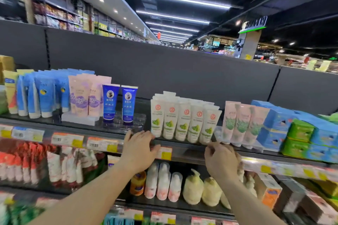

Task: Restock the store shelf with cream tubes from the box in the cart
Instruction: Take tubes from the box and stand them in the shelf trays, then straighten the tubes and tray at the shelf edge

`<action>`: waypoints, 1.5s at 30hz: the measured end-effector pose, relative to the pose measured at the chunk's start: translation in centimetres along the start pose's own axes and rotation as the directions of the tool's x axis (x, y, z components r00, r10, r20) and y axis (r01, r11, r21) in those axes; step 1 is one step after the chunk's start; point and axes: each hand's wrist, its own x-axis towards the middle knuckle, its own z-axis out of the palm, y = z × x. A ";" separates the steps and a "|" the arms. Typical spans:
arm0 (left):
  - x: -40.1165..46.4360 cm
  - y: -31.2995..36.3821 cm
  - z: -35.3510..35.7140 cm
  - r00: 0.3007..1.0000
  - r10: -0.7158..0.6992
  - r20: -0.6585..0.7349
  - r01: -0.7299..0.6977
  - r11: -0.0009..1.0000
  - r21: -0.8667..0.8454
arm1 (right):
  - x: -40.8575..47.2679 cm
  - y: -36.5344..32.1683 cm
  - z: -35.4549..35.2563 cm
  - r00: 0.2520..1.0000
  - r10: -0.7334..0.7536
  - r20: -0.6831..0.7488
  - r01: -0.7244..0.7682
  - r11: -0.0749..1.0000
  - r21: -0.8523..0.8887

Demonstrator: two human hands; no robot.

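Here, both hands reach to the front edge of the top shelf (182,149), just below a row of white cream tubes (183,120).

The left hand (139,151) lies on the shelf edge with its fingers fairly straight, fingertips near the leftmost white tube, holding nothing. The right hand (222,160) sits at the shelf edge under the rightmost white tube with fingers curled; I cannot tell whether it pinches anything. 5 white tubes with green prints stand upright in front, more behind. 2 dark blue tubes (118,104) stand to their left, pink tubes (237,124) just to their right. White pump bottles (162,182) fill the shelf below.
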 end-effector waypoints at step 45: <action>1.7 14.8 3.3 0.982 0.181 0.051 -0.174 0.977 -0.123 | 3.0 8.5 -5.3 0.996 0.068 -0.050 -0.068 0.998 0.012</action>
